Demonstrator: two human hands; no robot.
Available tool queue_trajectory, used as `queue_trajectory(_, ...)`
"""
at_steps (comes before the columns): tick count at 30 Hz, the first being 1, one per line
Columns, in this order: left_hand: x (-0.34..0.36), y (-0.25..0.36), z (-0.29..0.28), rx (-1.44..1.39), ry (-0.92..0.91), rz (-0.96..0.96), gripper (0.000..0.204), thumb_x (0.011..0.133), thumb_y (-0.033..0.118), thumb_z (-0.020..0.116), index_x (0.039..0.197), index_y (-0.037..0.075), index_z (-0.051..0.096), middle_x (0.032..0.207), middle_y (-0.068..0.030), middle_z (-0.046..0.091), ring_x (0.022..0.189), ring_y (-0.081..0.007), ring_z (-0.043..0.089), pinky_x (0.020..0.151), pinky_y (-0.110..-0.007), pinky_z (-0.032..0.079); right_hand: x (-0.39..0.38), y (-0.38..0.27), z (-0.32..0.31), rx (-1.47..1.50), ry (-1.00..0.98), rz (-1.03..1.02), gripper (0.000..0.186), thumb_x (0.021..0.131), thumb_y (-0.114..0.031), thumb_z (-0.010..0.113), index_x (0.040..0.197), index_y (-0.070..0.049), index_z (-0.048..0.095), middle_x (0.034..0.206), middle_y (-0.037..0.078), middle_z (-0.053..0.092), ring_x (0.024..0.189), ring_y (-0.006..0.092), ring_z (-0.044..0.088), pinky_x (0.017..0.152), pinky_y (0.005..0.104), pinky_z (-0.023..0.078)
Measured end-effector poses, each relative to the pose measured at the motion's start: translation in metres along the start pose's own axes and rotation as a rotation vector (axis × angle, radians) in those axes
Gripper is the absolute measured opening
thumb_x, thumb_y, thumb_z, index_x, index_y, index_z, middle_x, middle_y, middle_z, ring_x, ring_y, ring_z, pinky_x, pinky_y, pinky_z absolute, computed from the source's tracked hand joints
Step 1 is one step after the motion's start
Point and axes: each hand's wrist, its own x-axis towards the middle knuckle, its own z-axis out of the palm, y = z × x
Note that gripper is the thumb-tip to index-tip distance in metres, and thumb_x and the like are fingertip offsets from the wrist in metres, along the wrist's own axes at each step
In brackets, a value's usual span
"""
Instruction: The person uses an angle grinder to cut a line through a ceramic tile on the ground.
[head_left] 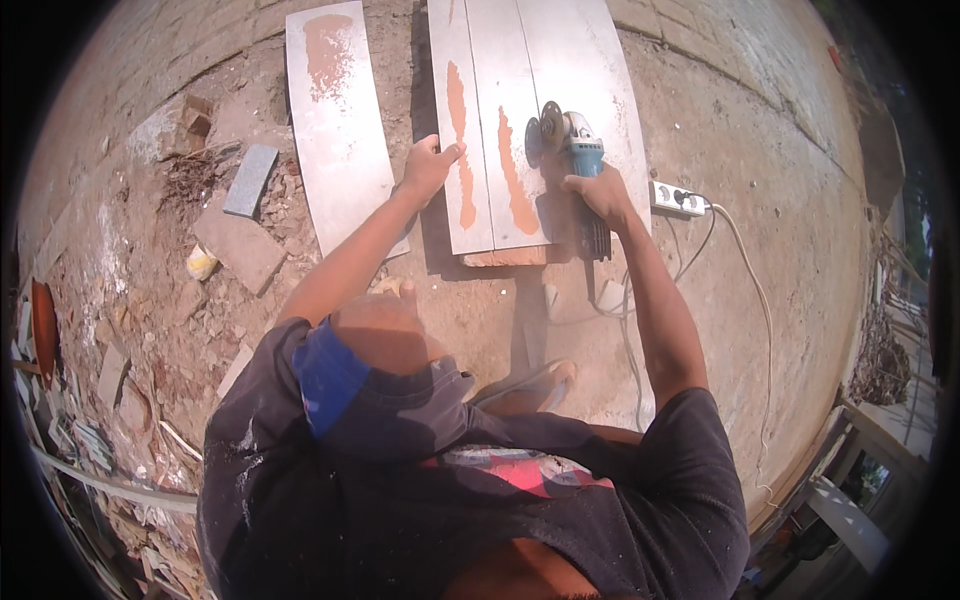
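Note:
My right hand (602,192) is wrapped round the body of an angle grinder (588,155), blue and dark with a metal head. Its round disc (552,127) is over long white boards (510,60) lying side by side, seemingly at their surface; exact contact I cannot make out. Orange-brown streaks (516,185) run lengthwise on these boards. At their left edge, my left hand (430,168) grips the outermost board, with the thumb on top. A separate white board (345,150) with an orange-brown patch lies farther left on the ground.
A white power strip (678,198) with a plugged-in cord lies right of the boards, and a pale cable (750,270) curves across the concrete. On the left are rubble, a grey slab (250,180) and a broken tile (238,243). A wooden block (505,257) supports the boards' near end.

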Motion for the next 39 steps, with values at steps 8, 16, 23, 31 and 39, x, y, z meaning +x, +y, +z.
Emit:
queue_trajectory(8,0.002,-0.002,0.004,-0.048,0.015,-0.014,0.031,0.095,0.028,0.074,0.098,-0.003,0.069,0.083,-0.0043,0.065,0.077,-0.0097,0.058,0.067,-0.031,0.048,-0.023,0.008,0.001,0.0,-0.022,0.011,0.052,0.076,-0.027,0.079,0.116,0.006,0.069,0.106,0.02,0.075,0.096,0.0286,0.073,0.086,0.0389,0.057)
queue_trajectory(16,0.012,-0.017,0.005,-0.017,0.048,0.012,0.039,0.094,0.028,0.076,0.076,0.005,0.051,0.072,0.0001,0.049,0.069,-0.0092,0.044,0.06,-0.034,0.04,-0.047,0.015,0.002,0.071,-0.047,0.019,0.055,0.076,-0.022,0.08,0.122,0.005,0.067,0.11,0.019,0.075,0.098,0.0276,0.073,0.088,0.0383,0.057)
queue_trajectory(23,0.012,-0.018,0.002,0.056,0.03,0.002,0.034,0.096,0.033,0.074,0.086,0.002,0.063,0.079,-0.0009,0.059,0.073,-0.0085,0.051,0.064,-0.03,0.043,-0.058,0.03,0.006,0.037,-0.018,0.002,0.057,0.077,-0.024,0.08,0.123,0.006,0.066,0.11,0.02,0.075,0.098,0.0286,0.073,0.089,0.0385,0.057)
queue_trajectory(31,0.003,-0.006,0.008,-0.062,0.034,0.003,0.038,0.095,0.034,0.075,0.079,0.005,0.057,0.075,0.0001,0.052,0.071,-0.0084,0.045,0.061,-0.032,0.039,-0.079,0.031,0.003,-0.008,-0.035,0.052,0.06,0.076,-0.027,0.079,0.123,0.007,0.065,0.111,0.021,0.074,0.1,0.0285,0.073,0.09,0.0387,0.056)
queue_trajectory(39,0.006,-0.011,0.004,0.053,0.03,0.018,0.04,0.095,0.036,0.074,0.081,0.003,0.057,0.078,-0.0008,0.052,0.074,-0.009,0.046,0.064,-0.033,0.041,-0.093,0.033,0.006,-0.005,-0.038,0.058,0.059,0.077,-0.026,0.079,0.124,0.007,0.065,0.11,0.02,0.074,0.099,0.0287,0.072,0.09,0.0389,0.056)
